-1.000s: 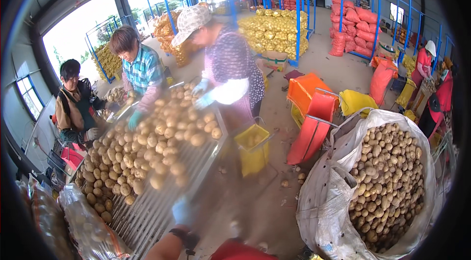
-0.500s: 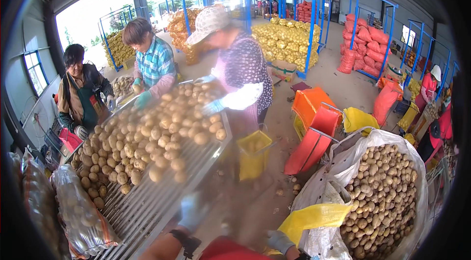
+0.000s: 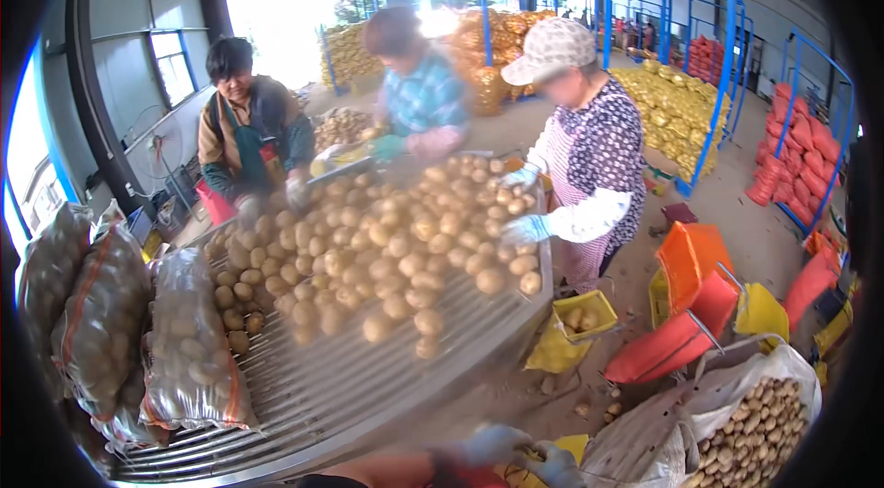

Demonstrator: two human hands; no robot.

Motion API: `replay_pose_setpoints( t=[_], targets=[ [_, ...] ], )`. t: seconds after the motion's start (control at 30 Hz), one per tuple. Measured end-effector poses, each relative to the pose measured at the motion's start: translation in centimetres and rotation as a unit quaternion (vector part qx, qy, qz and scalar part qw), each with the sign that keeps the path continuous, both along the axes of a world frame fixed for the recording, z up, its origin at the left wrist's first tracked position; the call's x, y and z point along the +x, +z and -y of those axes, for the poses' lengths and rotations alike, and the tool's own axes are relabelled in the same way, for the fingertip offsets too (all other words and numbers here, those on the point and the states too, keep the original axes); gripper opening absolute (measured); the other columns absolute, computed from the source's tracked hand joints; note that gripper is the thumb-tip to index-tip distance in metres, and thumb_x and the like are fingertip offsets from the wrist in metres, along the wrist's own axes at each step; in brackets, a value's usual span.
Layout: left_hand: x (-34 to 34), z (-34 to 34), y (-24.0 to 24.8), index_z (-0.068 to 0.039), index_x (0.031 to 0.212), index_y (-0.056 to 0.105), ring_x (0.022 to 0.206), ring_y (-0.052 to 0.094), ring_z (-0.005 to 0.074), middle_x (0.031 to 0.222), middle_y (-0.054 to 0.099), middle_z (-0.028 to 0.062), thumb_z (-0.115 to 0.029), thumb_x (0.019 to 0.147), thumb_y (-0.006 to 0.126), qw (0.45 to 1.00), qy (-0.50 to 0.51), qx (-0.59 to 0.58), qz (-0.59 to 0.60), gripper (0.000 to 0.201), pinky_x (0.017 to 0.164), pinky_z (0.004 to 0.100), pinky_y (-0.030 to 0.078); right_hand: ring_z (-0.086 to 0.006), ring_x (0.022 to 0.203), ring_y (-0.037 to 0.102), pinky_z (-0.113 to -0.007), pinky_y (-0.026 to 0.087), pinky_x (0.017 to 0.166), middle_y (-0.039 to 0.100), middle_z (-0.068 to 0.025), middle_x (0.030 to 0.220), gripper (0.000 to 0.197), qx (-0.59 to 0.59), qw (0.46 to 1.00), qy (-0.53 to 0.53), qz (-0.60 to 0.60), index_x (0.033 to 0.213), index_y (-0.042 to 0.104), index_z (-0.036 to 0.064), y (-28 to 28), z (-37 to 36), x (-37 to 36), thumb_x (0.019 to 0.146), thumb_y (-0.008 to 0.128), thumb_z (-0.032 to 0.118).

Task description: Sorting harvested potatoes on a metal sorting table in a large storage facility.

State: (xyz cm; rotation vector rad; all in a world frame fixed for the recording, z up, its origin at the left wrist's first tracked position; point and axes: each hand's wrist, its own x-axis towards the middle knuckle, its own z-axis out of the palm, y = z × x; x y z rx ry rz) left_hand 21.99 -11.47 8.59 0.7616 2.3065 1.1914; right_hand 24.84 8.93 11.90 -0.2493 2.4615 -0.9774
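Blue-gloved, our left hand and right hand sit close together at six o'clock, beside a partly visible yellow object; we cannot tell whether either grips it. Toward seven o'clock we see the slatted metal table, potatoes heaped around its middle; at four o'clock, a white sack holds more.

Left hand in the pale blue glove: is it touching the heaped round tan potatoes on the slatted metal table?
Apart: the head view shows metal slats and floor between the left hand and the tan potatoes.
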Motion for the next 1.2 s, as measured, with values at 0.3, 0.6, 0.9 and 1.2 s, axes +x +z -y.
replay_pose_setpoints(
  t=[0.3,0.6,0.9,1.2],
  targets=[
    [-8.1,2.7,-1.5,-0.010,0.104,0.069,0.097,0.065,0.0353,0.102,0.069,0.0154,-0.013,0.082,0.057,0.994,0.094,-0.050,-0.018,0.025,0.084,0.0430,0.052,-0.0457,0.081,0.062,-0.050,0.049,0.068,0.066,-0.0233,0.084,0.036,0.121,0.986,-0.098,-0.064,0.098,0.068,0.0073,-10.9,-7.0,-5.4,0.089,0.066,0.042],
    [-13.0,4.5,-0.4,-0.007,0.114,0.065,0.102,0.064,0.0322,0.109,0.068,0.0147,-0.014,0.087,0.059,0.982,0.153,0.079,0.079,0.029,0.092,0.0377,0.050,-0.0287,0.074,0.063,-0.042,0.050,0.068,0.069,-0.0136,0.083,0.033,-0.073,0.990,-0.117,-0.015,0.104,0.069,0.0043,-8.0,-6.5,-12.7,0.091,0.067,0.034],
    [-14.7,6.7,4.8,-0.007,0.118,0.063,0.105,0.063,0.0310,0.111,0.067,0.0133,-0.011,0.088,0.062,0.958,0.180,0.221,0.038,0.031,0.094,0.0377,0.049,-0.0253,0.080,0.064,-0.038,0.051,0.074,0.068,-0.0123,0.084,0.025,0.064,0.997,0.023,0.041,0.102,0.069,0.0039,-0.8,-7.8,-19.8,0.088,0.069,0.024],
    [-14.8,9.4,6.7,-0.008,0.117,0.064,0.102,0.062,0.0359,0.110,0.066,0.0162,-0.013,0.088,0.061,0.964,0.237,0.088,-0.082,0.029,0.090,0.0410,0.050,-0.0282,0.101,0.067,-0.037,0.050,0.091,0.070,-0.0199,0.105,0.033,0.055,0.994,0.038,-0.091,0.110,0.066,0.0000,6.5,-0.7,-25.7,0.079,0.055,0.000]
  ],
)
